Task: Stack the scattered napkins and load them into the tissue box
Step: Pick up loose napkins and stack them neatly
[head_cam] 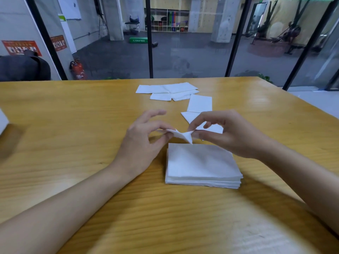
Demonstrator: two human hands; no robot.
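**Q:** so where's everything sitting?

**Me:** The neat stack (202, 165) of white square napkins is flat right in front of me, edges mostly lined up. One limp napkin (181, 135) is pinched between my left hand (141, 142) and right hand (225, 132), sagging just over the stack's far edge.

**Q:** and the rest?

**Me:** There are two singles (200, 103) flat just behind, touching each other, the nearer one partly hidden by my right hand. An overlapping bunch (167, 90) lies further back, all flat.
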